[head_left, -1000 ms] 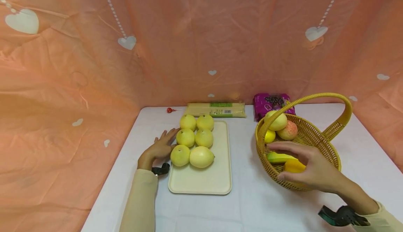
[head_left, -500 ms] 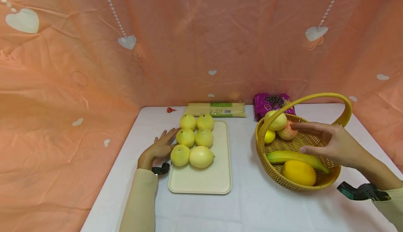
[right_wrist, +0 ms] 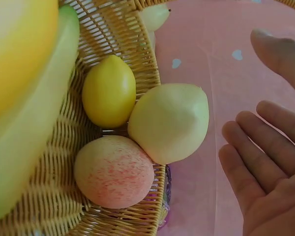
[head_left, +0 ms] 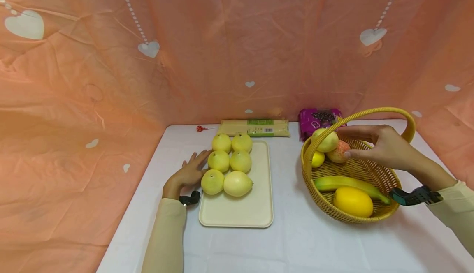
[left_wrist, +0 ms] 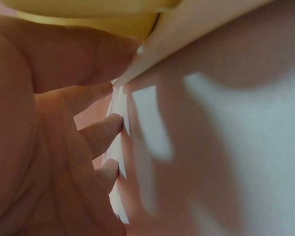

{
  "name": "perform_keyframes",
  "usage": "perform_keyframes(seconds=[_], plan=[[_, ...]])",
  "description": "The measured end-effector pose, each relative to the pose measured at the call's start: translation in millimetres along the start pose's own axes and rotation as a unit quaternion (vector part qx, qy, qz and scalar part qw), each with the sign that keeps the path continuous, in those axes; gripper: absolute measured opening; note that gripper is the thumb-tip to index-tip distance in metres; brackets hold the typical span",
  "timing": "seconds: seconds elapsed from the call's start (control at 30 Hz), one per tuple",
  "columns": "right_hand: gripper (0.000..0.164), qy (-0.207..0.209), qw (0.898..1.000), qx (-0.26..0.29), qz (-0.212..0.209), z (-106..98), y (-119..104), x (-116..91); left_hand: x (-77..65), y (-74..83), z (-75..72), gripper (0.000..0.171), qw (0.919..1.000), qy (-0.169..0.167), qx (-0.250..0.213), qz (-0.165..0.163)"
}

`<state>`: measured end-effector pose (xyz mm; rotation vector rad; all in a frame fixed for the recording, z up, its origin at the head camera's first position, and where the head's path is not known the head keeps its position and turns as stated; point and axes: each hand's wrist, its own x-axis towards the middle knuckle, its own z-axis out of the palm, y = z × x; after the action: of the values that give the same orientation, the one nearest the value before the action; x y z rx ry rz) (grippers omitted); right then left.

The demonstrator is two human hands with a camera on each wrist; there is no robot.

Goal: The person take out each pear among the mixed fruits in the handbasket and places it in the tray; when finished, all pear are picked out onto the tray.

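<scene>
My left hand (head_left: 187,173) rests beside the cream tray (head_left: 237,218), fingers extended along its left edge. In the left wrist view the thumb (left_wrist: 83,56) lies at the tray's rim. On the tray sit several pale yellow, round, pear-like fruits (head_left: 240,161). Over the wicker basket (head_left: 318,201) my right hand (head_left: 385,147) is spread, thumb apart from the fingers and nothing held. Nearest to it are another pale yellow pear-like fruit (right_wrist: 169,123) at the basket's rim and a peach (right_wrist: 115,172). A lemon (right_wrist: 109,92) lies next to both.
A banana (head_left: 348,183) and a larger yellow fruit (head_left: 353,202) lie in the basket's near side, under its arched handle (head_left: 381,110). At the back are a purple package (head_left: 318,121), a long noodle-like packet (head_left: 255,128) and a small red item (head_left: 200,128).
My right hand has moved from above the banana toward the back of the basket, over the peach and the pear-like fruit. The left hand has stayed at the tray.
</scene>
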<state>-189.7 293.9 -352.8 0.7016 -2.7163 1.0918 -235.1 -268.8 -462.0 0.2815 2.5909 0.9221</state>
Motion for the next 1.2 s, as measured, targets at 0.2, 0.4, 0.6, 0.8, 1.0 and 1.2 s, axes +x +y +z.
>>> perform_keyframes(seconds=[0.2,0.4,0.6,0.8,1.0,1.2], plan=[[0.05,-0.002,1.0,-0.02,0.009,0,2,18,-0.7,0.2,-0.2,0.073,1.0,0.0,-0.004,0.003],[0.054,-0.037,0.996,-0.023,0.077,2,4,33,-0.2,-0.4,0.5,0.073,1.0,0.001,-0.009,0.002],[0.062,-0.064,0.994,-0.015,0.087,5,12,43,-1.3,1.1,0.2,0.073,0.9999,-0.003,-0.009,0.006],[0.064,-0.076,0.994,0.01,0.073,14,22,53,-2.3,-0.2,0.1,0.072,1.0,-0.001,-0.006,0.007],[0.064,-0.093,0.995,0.003,0.043,27,29,58,-3.4,-0.1,0.9,0.072,1.0,-0.004,-0.006,0.0],[0.072,-0.098,0.994,-0.045,0.014,30,28,58,-2.4,0.2,-0.2,0.072,1.0,-0.002,-0.007,0.006]])
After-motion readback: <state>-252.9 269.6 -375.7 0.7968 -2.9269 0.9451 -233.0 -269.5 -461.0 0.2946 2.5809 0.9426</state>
